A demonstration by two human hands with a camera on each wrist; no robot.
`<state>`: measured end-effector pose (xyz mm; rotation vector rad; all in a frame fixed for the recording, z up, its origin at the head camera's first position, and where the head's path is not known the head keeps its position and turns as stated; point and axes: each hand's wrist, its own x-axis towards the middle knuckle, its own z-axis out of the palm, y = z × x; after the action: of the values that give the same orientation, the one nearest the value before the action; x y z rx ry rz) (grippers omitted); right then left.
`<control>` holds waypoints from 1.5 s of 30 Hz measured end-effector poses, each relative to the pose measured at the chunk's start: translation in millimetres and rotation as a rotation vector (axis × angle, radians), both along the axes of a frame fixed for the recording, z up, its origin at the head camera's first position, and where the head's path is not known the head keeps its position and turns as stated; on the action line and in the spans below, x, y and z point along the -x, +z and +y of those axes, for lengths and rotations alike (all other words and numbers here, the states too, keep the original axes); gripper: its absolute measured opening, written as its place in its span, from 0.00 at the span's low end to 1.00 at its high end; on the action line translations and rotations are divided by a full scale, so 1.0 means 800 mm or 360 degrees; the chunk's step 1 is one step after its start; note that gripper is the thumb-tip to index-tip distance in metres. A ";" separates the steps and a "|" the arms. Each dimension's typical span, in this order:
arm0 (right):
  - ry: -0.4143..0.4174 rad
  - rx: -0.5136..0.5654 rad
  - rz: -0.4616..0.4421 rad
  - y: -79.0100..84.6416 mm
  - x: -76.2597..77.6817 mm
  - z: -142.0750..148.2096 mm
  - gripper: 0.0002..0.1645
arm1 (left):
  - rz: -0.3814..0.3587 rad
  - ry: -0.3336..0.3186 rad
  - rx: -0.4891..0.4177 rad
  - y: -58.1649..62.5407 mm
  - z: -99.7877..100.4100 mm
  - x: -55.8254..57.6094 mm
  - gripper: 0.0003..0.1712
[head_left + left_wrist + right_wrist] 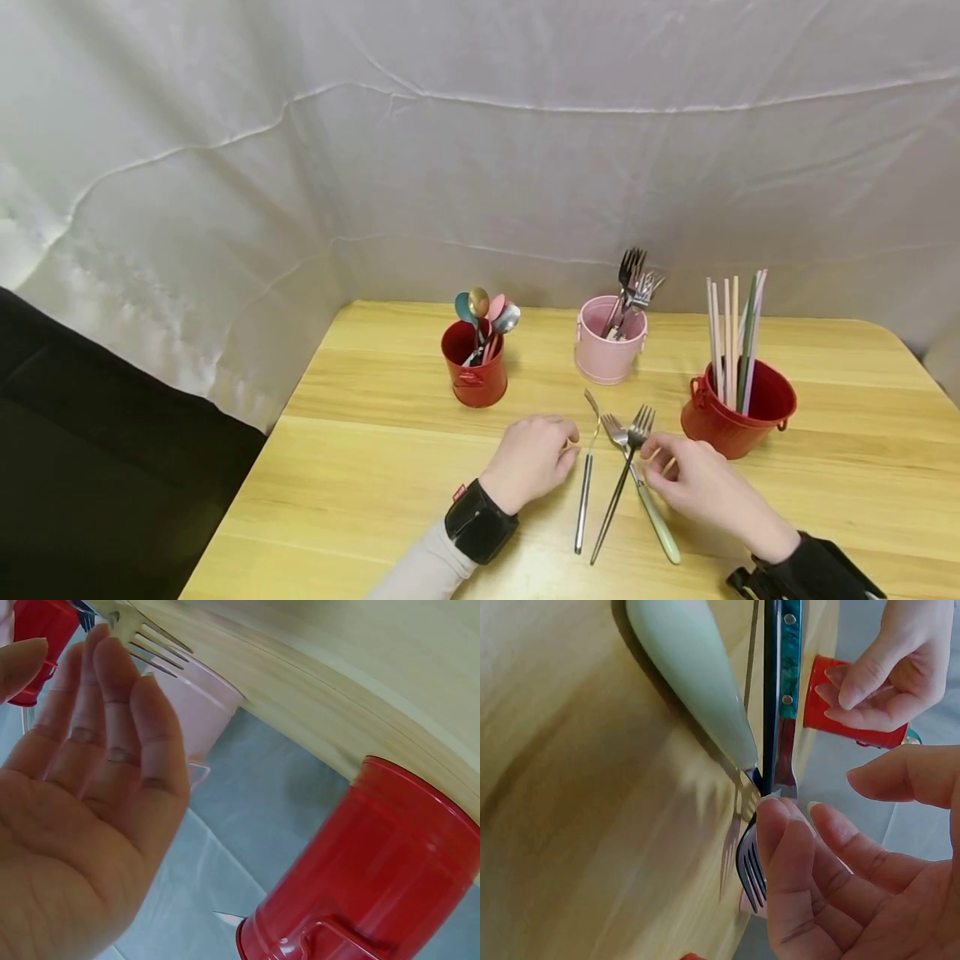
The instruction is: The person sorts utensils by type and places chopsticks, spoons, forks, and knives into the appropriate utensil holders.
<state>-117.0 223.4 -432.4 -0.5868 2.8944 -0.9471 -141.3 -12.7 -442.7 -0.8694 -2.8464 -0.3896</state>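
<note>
Three forks lie on the wooden table between the hands. A fork with a slim dark handle crosses over a green-handled fork, near their heads. To their left lies another fork; its handle shows teal with rivets in the right wrist view. My left hand is just left of that fork, fingers relaxed and holding nothing. My right hand hovers beside the crossed forks, fingers loosely bent and the thumb apart from them. In the right wrist view its fingertips overlap the forks' necks.
Behind the forks stands a pink bucket holding several forks. A red bucket with several spoons is to its left. At the right, another red bucket holds several chopstick-like sticks. A pale curtain hangs behind the table.
</note>
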 end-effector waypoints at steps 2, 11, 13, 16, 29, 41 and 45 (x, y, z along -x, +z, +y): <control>0.0049 0.0032 0.0007 -0.001 -0.001 0.001 0.05 | -0.0003 0.0034 -0.0013 0.000 0.004 -0.001 0.07; 0.0246 0.0273 -0.0113 -0.001 -0.001 0.007 0.05 | -0.0075 0.0230 -0.0042 -0.002 0.023 0.001 0.11; 0.0274 0.0334 -0.0196 -0.002 0.000 0.008 0.05 | -0.0102 0.0279 -0.0029 -0.002 0.027 0.002 0.15; 0.0309 0.0451 -0.0356 -0.005 0.001 0.008 0.07 | -0.0184 0.0356 0.0027 -0.004 0.033 0.003 0.21; 0.0279 0.0553 -0.0513 -0.008 0.004 0.006 0.08 | -0.0350 0.0460 0.0145 -0.010 0.054 0.009 0.22; 0.0247 0.0436 -0.0339 -0.008 0.003 0.006 0.06 | -0.0400 0.0513 0.0249 -0.008 0.059 0.011 0.19; 0.0246 0.0455 -0.0382 -0.008 0.003 0.006 0.07 | -0.0413 0.0496 0.0221 -0.006 0.054 0.011 0.19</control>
<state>-119.4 228.4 -439.1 -0.6505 2.4845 -1.3167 -150.5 30.6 -447.8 -0.4040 -3.2105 -0.2850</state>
